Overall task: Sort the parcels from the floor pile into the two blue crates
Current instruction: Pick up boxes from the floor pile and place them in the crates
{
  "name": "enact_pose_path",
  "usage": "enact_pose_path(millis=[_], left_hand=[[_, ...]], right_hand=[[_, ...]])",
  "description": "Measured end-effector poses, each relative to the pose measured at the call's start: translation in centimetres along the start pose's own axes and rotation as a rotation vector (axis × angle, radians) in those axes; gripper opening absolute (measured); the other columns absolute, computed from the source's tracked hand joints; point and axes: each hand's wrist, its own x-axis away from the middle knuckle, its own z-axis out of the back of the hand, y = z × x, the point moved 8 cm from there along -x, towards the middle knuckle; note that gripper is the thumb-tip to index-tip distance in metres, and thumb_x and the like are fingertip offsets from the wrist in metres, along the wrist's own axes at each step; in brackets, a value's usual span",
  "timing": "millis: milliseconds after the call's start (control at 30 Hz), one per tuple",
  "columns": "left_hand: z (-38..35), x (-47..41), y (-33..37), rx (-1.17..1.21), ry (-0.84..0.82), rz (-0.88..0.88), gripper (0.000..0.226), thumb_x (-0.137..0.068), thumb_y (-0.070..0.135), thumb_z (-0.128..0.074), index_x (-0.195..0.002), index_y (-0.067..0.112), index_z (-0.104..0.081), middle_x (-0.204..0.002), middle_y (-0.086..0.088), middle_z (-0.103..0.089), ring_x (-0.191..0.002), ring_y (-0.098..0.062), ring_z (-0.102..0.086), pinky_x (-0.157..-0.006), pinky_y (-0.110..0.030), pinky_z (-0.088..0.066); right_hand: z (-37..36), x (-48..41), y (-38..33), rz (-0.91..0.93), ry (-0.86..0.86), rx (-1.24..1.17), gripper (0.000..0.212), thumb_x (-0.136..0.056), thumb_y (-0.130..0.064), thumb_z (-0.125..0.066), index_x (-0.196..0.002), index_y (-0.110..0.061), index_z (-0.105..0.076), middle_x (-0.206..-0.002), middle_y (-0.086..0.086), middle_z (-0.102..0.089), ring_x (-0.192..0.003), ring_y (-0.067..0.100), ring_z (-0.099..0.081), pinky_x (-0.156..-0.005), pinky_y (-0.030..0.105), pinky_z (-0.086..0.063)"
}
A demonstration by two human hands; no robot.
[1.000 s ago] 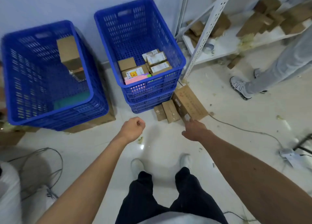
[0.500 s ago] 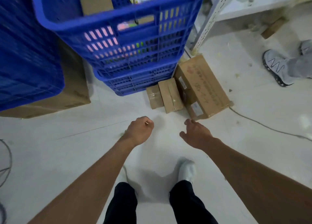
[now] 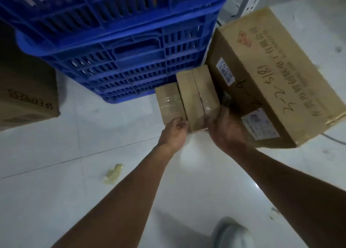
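R hand (image 3: 224, 130) is on the middle parcel (image 3: 196, 96) — fingers curled over its near right corner. L hand (image 3: 175, 130) is at the same parcel's near left edge, fingers curled in by the seam w/ the small taped parcel (image 3: 169, 103). Can't tell whether it grips yet or only touches.

Half a sec ago both hands hung empty, short of the pile: L in a loose fist, R relaxed. Now both have reached the boxes and the view has dropped in close. So I'd say the reach is done and the pick is starting. Nothing looks lifted yet; the parcel seems flat on the floor (image 3: 93, 135).

The middle parcel lies btwn the small taped one, touching on its left, and the big carton (image 3: 271, 75) on its right. Its far end is against the foot of the blue crate stack (image 3: 121, 51).

Containers: only the stack's outer lattice wall shows now, so contents are out of view. A sec ago the top crate held several labelled parcels, and the other crate — now out of frame — had a box or two. An SF Express box (image 3: 28, 98) sits at left.
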Motion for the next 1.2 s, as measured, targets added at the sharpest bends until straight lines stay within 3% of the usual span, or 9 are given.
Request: enact_pose_path(millis=[100, 233, 367, 467, 600, 767, 933, 1100, 1200], left_hand=[[-0.7, -0.7, 0.2, 0.12, 0.001, -0.029, 0.041, -0.099, 0.043, -0.048, -0.139, 0.038, -0.054, -0.133, 0.01, -0.063, -0.122, -0.016, -0.06, -0.11, -0.042, -0.045], [-1.0, 0.6, 0.8, 0.164, -0.017, -0.021, 0.023, -0.102, 0.038, -0.049, -0.119, 0.046, -0.062, -0.117, 0.015, -0.068, -0.115, -0.016, -0.064, -0.109, -0.042, -0.047], [-0.1, 3.5, 1.5, 0.196, -0.017, 0.019, 0.031, -0.102, 0.038, -0.051, -0.132, 0.039, -0.06, -0.113, 0.014, -0.067, -0.11, -0.017, -0.066, -0.108, -0.042, -0.047], [1.1, 6.9, 2.8, 0.191, -0.03, 0.043, 0.035, -0.103, 0.037, -0.052, -0.138, 0.035, -0.057, -0.112, 0.012, -0.067, -0.105, -0.015, -0.068, -0.106, -0.039, -0.049], [3.2, 12.6, 5.4, 0.174, -0.046, 0.071, 0.037, -0.101, 0.04, -0.053, -0.138, 0.035, -0.057, -0.117, 0.01, -0.07, -0.102, -0.013, -0.07, -0.103, -0.035, -0.051], [6.3, 21.3, 10.4, 0.199, -0.026, 0.089, 0.03, -0.101, 0.04, -0.055, -0.13, 0.045, -0.056, -0.101, 0.023, -0.07, -0.094, -0.011, -0.073, -0.096, -0.03, -0.051], [9.8, 31.9, 17.2, 0.113, -0.001, 0.007, 0.035, -0.098, 0.041, -0.051, -0.13, 0.04, -0.063, -0.114, 0.008, -0.073, -0.088, -0.011, -0.074, -0.092, -0.036, -0.053], [14.6, 43.2, 24.8, 0.092, 0.098, -0.108, 0.026, -0.101, 0.033, -0.046, -0.109, 0.044, -0.068, -0.104, 0.006, -0.076, -0.083, -0.008, -0.074, -0.09, -0.039, -0.057], [17.7, 49.7, 28.3, 0.09, 0.157, -0.169, 0.035, -0.105, 0.032, -0.038, -0.123, 0.04, -0.067, -0.111, 0.009, -0.074, -0.083, -0.002, -0.073, -0.09, -0.031, -0.057]], right_hand=[[0.5, -0.5, -0.7, 0.23, 0.319, 0.097, 0.027, -0.091, -0.033, -0.072, -0.113, -0.019, -0.073, -0.096, 0.026, -0.073, -0.057, 0.02, -0.066, -0.049, 0.027, -0.053], [1.6, 0.4, -1.3, 0.205, 0.143, -0.256, 0.047, -0.09, -0.055, -0.065, -0.121, -0.019, -0.066, -0.1, 0.02, -0.073, -0.064, 0.018, -0.065, -0.046, 0.012, -0.047], [3.9, 2.5, -0.9, 0.182, 0.338, 0.026, 0.019, -0.093, -0.031, -0.068, -0.109, -0.023, -0.077, -0.099, 0.031, -0.07, -0.054, 0.021, -0.064, -0.045, 0.028, -0.051], [5.8, 5.6, -1.5, 0.107, 0.163, -0.207, 0.026, -0.099, -0.022, -0.059, -0.124, -0.016, -0.058, -0.107, 0.035, -0.062, -0.067, 0.031, -0.067, -0.054, 0.037, -0.058], [11.1, 9.4, -1.6, -0.106, 0.02, -0.538, 0.056, -0.098, -0.044, -0.054, -0.14, -0.012, -0.036, -0.13, 0.015, -0.053, -0.116, 0.031, -0.057, -0.093, 0.04, -0.05], [19.7, 14.4, -2.0, -0.181, -0.07, -0.595, 0.059, -0.095, -0.046, -0.056, -0.143, -0.017, -0.035, -0.137, 0.009, -0.053, -0.121, 0.031, -0.055, -0.098, 0.038, -0.045], [30.7, 20.6, -3.2, -0.154, -0.092, -0.614, 0.062, -0.091, -0.048, -0.057, -0.142, -0.019, -0.037, -0.138, 0.007, -0.05, -0.123, 0.032, -0.051, -0.099, 0.04, -0.043], [40.8, 26.2, -4.6, -0.102, -0.054, -0.689, 0.06, -0.086, -0.055, -0.058, -0.137, -0.028, -0.041, -0.129, -0.003, -0.052, -0.114, 0.023, -0.054, -0.096, 0.042, -0.046], [46.6, 29.3, -6.4, -0.036, -0.053, -0.787, 0.066, -0.077, -0.065, -0.057, -0.134, -0.035, -0.043, -0.123, -0.008, -0.055, -0.109, 0.017, -0.057, -0.094, 0.044, -0.05]])
